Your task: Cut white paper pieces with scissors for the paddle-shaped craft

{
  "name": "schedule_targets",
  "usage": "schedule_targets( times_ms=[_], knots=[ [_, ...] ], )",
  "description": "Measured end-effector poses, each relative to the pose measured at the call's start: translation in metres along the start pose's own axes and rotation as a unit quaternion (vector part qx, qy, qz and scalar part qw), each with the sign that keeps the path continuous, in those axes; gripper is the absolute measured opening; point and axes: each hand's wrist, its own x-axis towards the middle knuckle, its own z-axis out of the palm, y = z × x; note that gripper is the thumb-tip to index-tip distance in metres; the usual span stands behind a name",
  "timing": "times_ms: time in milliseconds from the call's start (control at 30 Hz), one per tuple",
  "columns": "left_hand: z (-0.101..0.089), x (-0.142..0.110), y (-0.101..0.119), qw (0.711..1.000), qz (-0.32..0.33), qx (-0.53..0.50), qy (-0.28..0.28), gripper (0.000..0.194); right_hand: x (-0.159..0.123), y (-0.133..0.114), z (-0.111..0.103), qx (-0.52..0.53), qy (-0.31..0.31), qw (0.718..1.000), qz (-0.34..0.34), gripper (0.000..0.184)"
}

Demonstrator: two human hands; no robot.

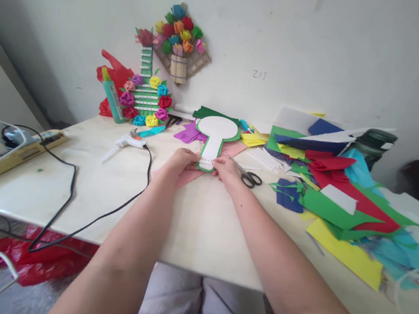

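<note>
A paddle-shaped paper cutout (214,142), white with a green border, lies in the middle of the table with its round end away from me. My left hand (184,161) pinches the left edge of its narrow handle. On the opposite edge of that handle, the fingers of my right hand (226,169) are closed. Between my fingertips a thin line of small marks crosses the white handle; I cannot make out what it is. Beneath the cutout is pink paper (190,177). Black-handled scissors (251,179) rest just right of my right hand.
A white glue gun (127,142) lies at left, its black cord crossing the table to a power strip (29,153). A glue bottle (112,98) and a flower-decorated guitar shape (148,93) stand behind. Coloured paper scraps (339,208) crowd the right side, near a dark bottle (374,147).
</note>
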Motion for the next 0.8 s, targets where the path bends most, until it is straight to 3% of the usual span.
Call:
schedule_targets(
  times_ms=[367,500,667,800],
  knots=[
    [0.003,-0.005,0.002,1.000,0.012,-0.013,0.018,0.021,-0.004,-0.001,-0.002,0.018,0.010,1.000,0.001,0.010],
    [0.005,-0.008,0.006,0.998,0.009,-0.061,-0.021,0.013,-0.004,0.000,-0.002,0.037,0.019,0.999,-0.003,0.010],
    [0.007,-0.008,0.011,0.988,-0.045,-0.111,-0.094,0.018,-0.002,0.002,-0.003,0.054,0.021,0.998,-0.012,0.011],
    [0.007,-0.007,0.010,0.985,-0.061,-0.111,-0.119,0.016,-0.002,0.003,-0.004,0.074,0.017,0.997,-0.016,0.012]
  ],
)
